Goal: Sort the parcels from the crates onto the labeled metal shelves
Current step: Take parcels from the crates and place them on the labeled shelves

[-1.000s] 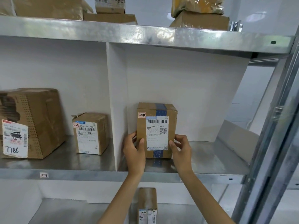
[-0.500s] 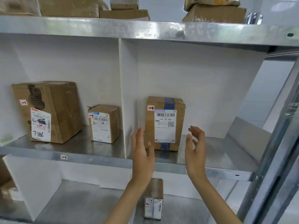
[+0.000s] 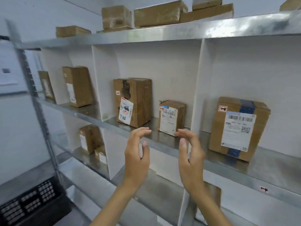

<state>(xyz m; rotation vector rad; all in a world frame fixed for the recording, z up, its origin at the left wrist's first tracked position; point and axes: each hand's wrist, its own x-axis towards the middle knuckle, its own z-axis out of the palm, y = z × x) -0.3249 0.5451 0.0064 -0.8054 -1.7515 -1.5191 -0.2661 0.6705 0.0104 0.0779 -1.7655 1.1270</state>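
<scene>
both hands, left and right, hover empty with loosely curved fingers; the blue-taped cardboard parcel stands upright on the shiny metal shelf.

Both hands are raised in front of the metal shelves, holding nothing: the left hand and the right hand face each other palm to palm with fingers loosely curved, apart from every box. On the middle shelf a blue-taped parcel stands upright, right of a white divider. Left of that divider stand a small parcel and a taller parcel marked 7786, near each other but not touching. More brown boxes sit in the compartments farther left, on the top shelf and on the level below. A black crate shows at the lower left.
</scene>
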